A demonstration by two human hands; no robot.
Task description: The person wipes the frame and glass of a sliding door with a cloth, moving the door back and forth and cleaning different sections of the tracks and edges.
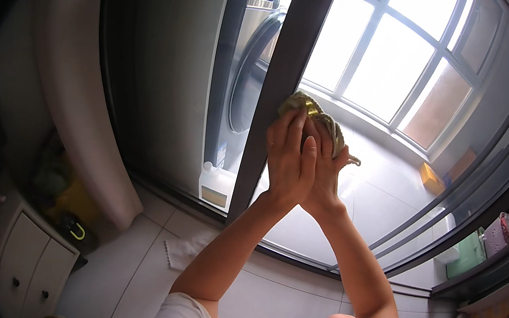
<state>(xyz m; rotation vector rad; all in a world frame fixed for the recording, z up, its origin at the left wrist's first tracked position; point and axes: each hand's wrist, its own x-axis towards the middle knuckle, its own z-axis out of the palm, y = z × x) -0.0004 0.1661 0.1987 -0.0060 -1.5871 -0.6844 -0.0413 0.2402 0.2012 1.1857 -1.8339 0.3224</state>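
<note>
A folded greenish cloth (336,134) with a shiny yellow patch lies against the glass of a sliding door, beside its dark upright frame (276,89). My left hand (290,156) presses on the cloth's left part, fingers pointing up. Close against it, partly overlapped, my right hand (326,169) holds the cloth's right part. A thin loop of the cloth sticks out past my right fingers. Some fingertips are hidden in the folds.
Behind the glass stand a front-loading washing machine (252,71), a white jug (216,185) and a yellow box (431,179). A pale cloth (185,249) lies on the floor tiles. Left is a white cabinet (33,259); right, a green container (467,255) and a pink basket (497,237).
</note>
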